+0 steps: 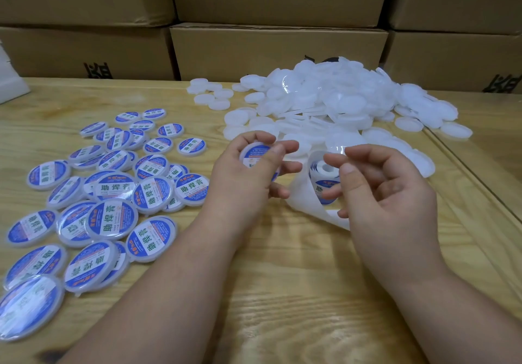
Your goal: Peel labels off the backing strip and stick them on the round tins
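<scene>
My left hand point(248, 171) grips a round white tin point(255, 153) with a blue and white label on its face, thumb pressed across the label. My right hand point(378, 194) hovers just right of it, fingers loosely curled and holding nothing. Between the hands lies a roll of labels point(324, 177) with its white backing strip point(310, 205) curling down onto the wooden table point(282, 279). Several labelled tins point(113, 194) are spread on the left. A heap of plain white tins point(339, 100) lies behind the hands.
Stacked cardboard boxes point(276, 50) wall off the far edge of the table. A white object point(11, 86) sits at the far left edge. A seam or second table surface point(480, 171) runs along the right side.
</scene>
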### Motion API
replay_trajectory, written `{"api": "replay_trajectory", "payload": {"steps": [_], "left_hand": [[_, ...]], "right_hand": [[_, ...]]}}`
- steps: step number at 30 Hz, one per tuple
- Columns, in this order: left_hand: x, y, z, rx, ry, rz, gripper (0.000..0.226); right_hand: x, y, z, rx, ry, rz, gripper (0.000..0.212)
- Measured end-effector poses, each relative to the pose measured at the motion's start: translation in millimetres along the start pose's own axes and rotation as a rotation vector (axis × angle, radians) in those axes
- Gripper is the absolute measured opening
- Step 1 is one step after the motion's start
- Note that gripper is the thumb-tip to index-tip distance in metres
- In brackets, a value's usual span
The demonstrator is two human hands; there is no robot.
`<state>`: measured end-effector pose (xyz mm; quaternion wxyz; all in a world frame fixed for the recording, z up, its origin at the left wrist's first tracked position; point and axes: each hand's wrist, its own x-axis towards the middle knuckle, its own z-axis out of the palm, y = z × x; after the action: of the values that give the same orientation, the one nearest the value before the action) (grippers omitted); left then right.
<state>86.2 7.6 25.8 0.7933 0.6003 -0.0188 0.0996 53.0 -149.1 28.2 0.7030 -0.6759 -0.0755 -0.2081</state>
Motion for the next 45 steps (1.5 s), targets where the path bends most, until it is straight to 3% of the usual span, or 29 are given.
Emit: {"api": "replay_trajectory", "payload": {"steps": [2, 9, 14, 18, 23, 25, 27, 29, 31, 34, 36, 45], "left_hand": [[3, 1, -2, -0.018, 0.023, 0.015, 0.006], [9, 8, -20, 0.147, 0.049, 0.048, 0.032], [6, 22, -52, 0.488, 0.345, 0.167, 0.011], [5, 34, -74, 0.623, 0.534, 0.194, 0.028], [10, 37, -93, 0.94, 0.634, 0.141, 0.036], [12, 34, -97, 1.146, 0.748, 0.1, 0.028], [11, 33, -89, 1.187, 0.837, 0.162, 0.019], [9, 32, -73, 1.106, 0.775, 0.343, 0.027], [5, 23, -52, 1.058, 0.544, 0.477, 0.03], [0, -4, -22, 1.012, 0.09, 0.376, 0.035], [1, -20, -11, 1.022, -0.073, 0.267, 0.045], [37, -43, -1, 1.224, -0.093, 0.26, 0.052]], "right_hand": [[1, 3, -1, -0.039, 0.005, -0.017, 0.02], [4, 12, -4, -0.134, 0.031, -0.035, 0.022], [7, 16, -3, -0.16, 0.042, -0.024, 0.019], [7, 18, -2, -0.221, 0.039, -0.053, 0.019], [7, 22, -3, -0.283, 0.023, -0.055, 0.013], [8, 23, -4, -0.296, 0.018, -0.049, 0.013], [8, 24, -6, -0.329, 0.005, -0.051, 0.014], [8, 25, -5, -0.381, -0.018, -0.05, 0.013], [8, 25, -3, -0.427, -0.057, -0.032, 0.008], [7, 26, -1, -0.478, -0.09, -0.026, 0.013], [7, 26, -1, -0.5, -0.098, -0.027, 0.018], [8, 31, -1, -0.527, -0.126, 0.008, 0.021]]}}
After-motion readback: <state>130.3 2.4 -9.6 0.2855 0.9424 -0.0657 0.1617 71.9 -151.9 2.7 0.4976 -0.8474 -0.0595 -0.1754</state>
